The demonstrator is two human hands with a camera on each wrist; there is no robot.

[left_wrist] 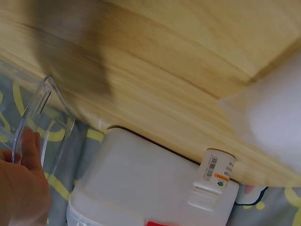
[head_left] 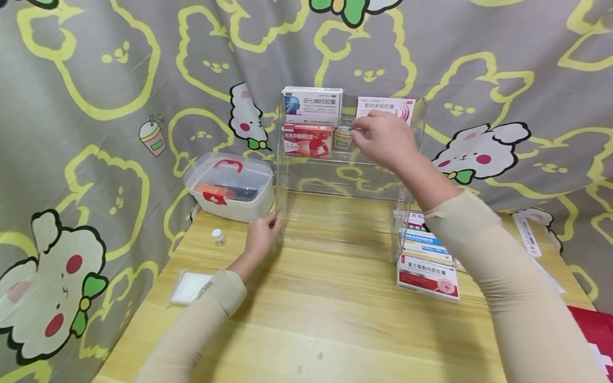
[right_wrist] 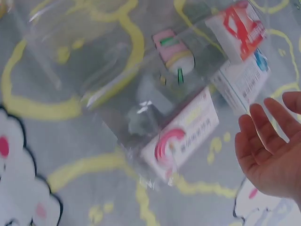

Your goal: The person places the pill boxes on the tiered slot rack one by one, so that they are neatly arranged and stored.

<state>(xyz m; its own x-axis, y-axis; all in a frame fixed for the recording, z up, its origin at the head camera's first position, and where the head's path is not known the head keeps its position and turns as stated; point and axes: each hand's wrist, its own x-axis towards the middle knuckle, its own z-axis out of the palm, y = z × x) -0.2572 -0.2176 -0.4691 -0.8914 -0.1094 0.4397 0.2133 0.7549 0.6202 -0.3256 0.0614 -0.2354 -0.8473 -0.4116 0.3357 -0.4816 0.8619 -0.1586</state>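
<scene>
A clear acrylic display rack (head_left: 342, 247) stands on the table in the head view. My left hand (head_left: 262, 232) pinches its left side edge; the left wrist view shows thumb and fingers (left_wrist: 32, 149) on the clear panel. My right hand (head_left: 387, 137) is up at the top tier, holding nothing, its fingers loosely bent in the right wrist view. Beside it a white and pink medicine box (head_left: 385, 106) sits on the top tier at right. A white and blue medicine box (head_left: 313, 106) is on the top tier at left, with a red medicine box (head_left: 307, 141) below it.
Left of the rack are a lidded first-aid box (head_left: 234, 194), a small white-capped bottle (head_left: 218, 236) and a white packet (head_left: 189, 288). Several medicine boxes (head_left: 428, 276) stand at the rack's right foot. A patterned curtain (head_left: 297, 58) hangs behind.
</scene>
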